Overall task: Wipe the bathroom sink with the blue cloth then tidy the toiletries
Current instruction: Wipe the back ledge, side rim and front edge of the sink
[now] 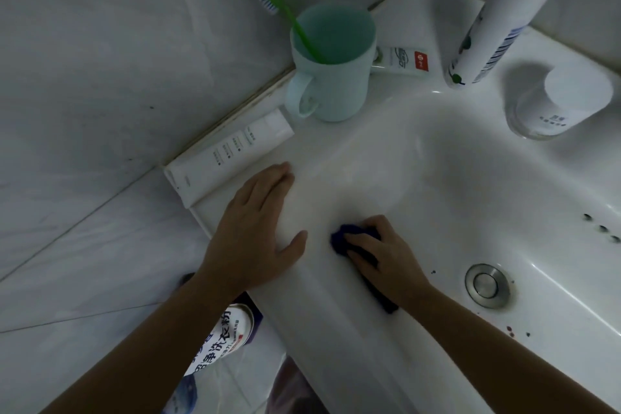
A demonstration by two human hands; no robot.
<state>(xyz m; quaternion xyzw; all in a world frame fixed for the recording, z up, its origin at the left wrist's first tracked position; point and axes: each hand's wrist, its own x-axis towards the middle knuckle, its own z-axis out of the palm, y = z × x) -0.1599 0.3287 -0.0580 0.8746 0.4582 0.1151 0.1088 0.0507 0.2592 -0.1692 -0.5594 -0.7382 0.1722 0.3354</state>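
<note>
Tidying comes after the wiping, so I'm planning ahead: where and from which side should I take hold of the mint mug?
Probably its handle: the mug stands upright and the loop faces near left, toward the left hand. Come from that side, below the toothbrush leaning over the rim.

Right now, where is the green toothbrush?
In the head view it is upper middle: the green toothbrush stands tilted in the pale blue mug on the sink rim beside the wall, bristles up and leaning left.

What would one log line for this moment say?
phase: wiping | right hand: holds blue cloth against sink | left hand: flat on its rim
</note>
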